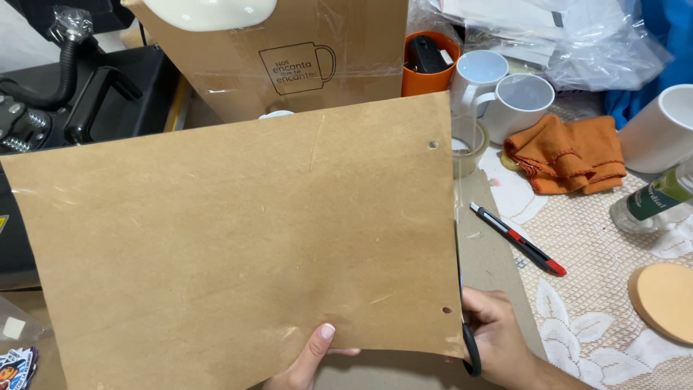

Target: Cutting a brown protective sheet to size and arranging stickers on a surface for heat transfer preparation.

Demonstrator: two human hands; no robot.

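A big brown board sheet [231, 253] with two small punched holes fills the middle of the head view, held up and tilted. My left hand [307, 359] grips its lower edge, thumb on the front face. My right hand [498, 336] is at the sheet's lower right corner, closed on black-handled scissors [468, 339] whose blades run up along the sheet's right edge.
A red and black utility knife [520, 240] lies on the lace tablecloth [599, 289] to the right. Behind stand white mugs [516, 101], an orange cup [426, 61], an orange cloth [567, 153], a tape roll [469, 148] and a brown box [289, 50]. A black press machine [65, 87] sits left.
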